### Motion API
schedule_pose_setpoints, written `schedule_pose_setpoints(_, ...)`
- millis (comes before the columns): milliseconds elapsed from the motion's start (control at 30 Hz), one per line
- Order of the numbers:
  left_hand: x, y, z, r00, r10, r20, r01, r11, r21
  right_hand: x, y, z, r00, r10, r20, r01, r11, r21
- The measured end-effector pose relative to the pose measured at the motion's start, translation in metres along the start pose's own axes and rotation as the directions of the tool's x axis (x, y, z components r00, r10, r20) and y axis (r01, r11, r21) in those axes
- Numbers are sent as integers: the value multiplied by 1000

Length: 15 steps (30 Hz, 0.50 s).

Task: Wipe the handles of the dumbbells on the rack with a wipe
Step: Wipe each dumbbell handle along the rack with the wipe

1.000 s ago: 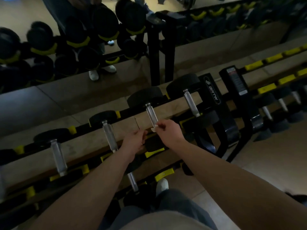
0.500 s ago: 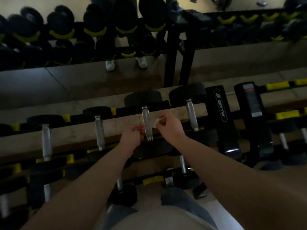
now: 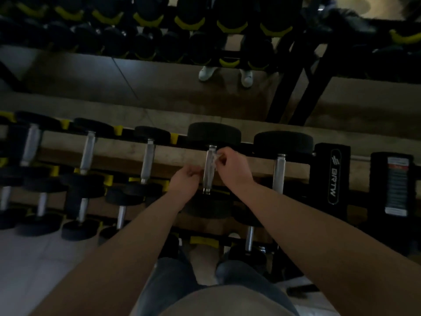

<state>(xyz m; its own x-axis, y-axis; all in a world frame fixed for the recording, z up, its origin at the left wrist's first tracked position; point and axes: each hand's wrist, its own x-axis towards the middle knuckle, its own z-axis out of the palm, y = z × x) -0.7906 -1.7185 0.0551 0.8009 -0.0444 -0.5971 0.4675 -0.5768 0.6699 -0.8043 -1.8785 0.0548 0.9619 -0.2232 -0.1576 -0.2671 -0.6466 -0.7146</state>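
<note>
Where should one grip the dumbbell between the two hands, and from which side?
Probably the middle of its handle, from above, fingers wrapped across it. The handle is a slim bar lying exposed across the rack; the far head is too wide to grip. The right hand pinches the wipe at its far end.

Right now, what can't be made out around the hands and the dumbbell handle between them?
- Wipe: in the head view, only a small, blurred white scrap at the right hand. How far it wraps the handle is unclear.
- Left hand: its curled fingers hide whether its grip holds anything.
- Rack label: the print is too small and dim to read.
</note>
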Motion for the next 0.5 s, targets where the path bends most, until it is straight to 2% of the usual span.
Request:
schedule_pose_setpoints(133,5,1,1,1000,-25,3,25,1000,-3,21,-1,10,997,-74,-9,72,987,-146)
schedule_pose_setpoints(367,10,1,2,998,-15,55,12,998,64,22,7,13,967,-222,129,254,898,-360)
schedule_pose_setpoints(433,12,3,2,998,-23,63,19,998,68,13,12,13,938,-261,228,328,881,-342)
schedule_pose_setpoints(500,14,3,1,998,-31,52,27,997,70,1,20,14,883,-260,390,388,873,-297)
